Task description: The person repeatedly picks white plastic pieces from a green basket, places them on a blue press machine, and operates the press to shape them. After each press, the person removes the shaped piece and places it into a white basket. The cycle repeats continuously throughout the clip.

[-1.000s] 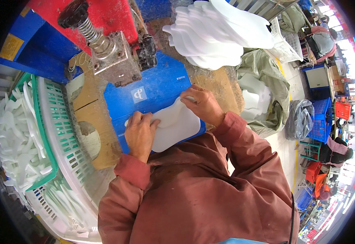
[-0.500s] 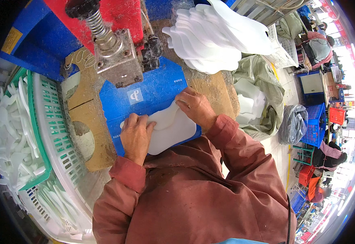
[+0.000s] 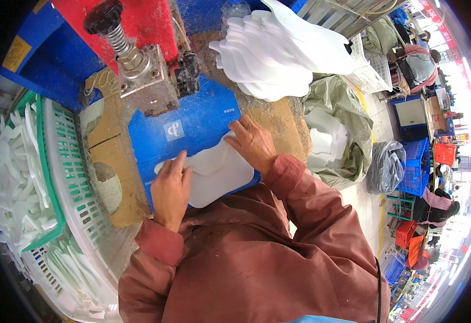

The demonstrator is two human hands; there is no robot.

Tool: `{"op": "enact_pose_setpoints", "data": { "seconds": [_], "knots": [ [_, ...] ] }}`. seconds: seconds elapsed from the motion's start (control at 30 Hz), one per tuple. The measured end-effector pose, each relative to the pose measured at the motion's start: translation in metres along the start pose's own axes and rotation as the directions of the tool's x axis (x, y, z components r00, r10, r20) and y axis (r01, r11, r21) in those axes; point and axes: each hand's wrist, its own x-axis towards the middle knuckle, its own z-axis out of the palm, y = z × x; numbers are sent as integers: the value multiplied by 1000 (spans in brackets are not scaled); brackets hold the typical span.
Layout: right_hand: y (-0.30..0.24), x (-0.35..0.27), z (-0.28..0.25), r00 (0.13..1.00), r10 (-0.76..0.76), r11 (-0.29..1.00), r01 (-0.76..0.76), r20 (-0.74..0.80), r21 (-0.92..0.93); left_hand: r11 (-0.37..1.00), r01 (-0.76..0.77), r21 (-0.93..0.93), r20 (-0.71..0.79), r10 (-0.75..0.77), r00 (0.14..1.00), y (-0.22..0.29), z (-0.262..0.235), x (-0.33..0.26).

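A white, curved foam-like piece (image 3: 219,180) lies over a blue board (image 3: 154,129) in front of me, its lower edge near my apron. A wavy line along its upper side looks like a fold or a second layer; I cannot tell which. My left hand (image 3: 171,188) is closed on the piece's left end, thumb and fingertips close together. At the upper right corner, my right hand (image 3: 253,142) pinches the edge between thumb and fingers. Beyond the hands stands a machine head (image 3: 146,81) with a metal block, a spring and a black knob, mounted on a red body.
A stack of similar white pieces (image 3: 268,54) rests at the far right of the worktop. Beside it, an olive sack (image 3: 357,124) holds more. On the left are a green-rimmed basket (image 3: 57,215) of white offcuts and a white crate (image 3: 76,183). Other people work at right.
My left hand has shifted slightly left, its thumb and forefinger now more upright. My right hand keeps its pinch on the corner. The whole view has shifted a little.
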Motion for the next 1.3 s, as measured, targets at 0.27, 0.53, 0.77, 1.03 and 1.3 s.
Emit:
{"op": "enact_pose_setpoints", "data": {
  "seconds": [0.27, 0.53, 0.77, 1.03, 1.3],
  "knots": [
    [6, -6, -14, 992, 129, 973, -128, 5, 191, 955, -267, 127, 74, 259, 963, 30, 63, 18],
    [34, -32, -17, 910, 397, 661, -376, 123, 649, 960, -266, 88, 25, 265, 964, 23, 73, 15],
    [36, -21, -15, 947, 322, 814, -280, 5, 509, 948, -303, 101, -3, 305, 952, 22, 74, 15],
    [34, -12, -7, 961, 258, 925, -217, -96, 312, 950, -298, 89, 0, 299, 954, 22, 74, 16],
    [49, -13, 1, 980, 173, 984, -169, -96, 49, 961, -272, 40, -24, 273, 962, 16, 79, 13]
  ]
}}
